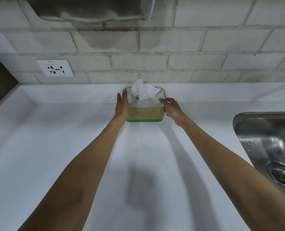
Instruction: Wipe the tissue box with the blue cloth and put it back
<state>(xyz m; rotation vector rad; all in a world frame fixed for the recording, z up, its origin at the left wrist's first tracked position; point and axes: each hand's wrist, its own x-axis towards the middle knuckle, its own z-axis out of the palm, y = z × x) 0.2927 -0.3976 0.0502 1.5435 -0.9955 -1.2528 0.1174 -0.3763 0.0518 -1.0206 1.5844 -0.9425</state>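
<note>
Reaching out over the white counter (55,147), two bare arms stretch forward. The left hand (121,105) lies flat against the left side of the tissue box (144,114), fingers straight. The right hand (171,108) cups the right side, fingers bent around the top corner. The box sits far back by the tiled wall (188,64), a white tissue (142,90) sticking up. A metal sink (270,147) is on the right.

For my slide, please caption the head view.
Both hands, left hand and right hand, flank the tissue box at the wall.
</note>
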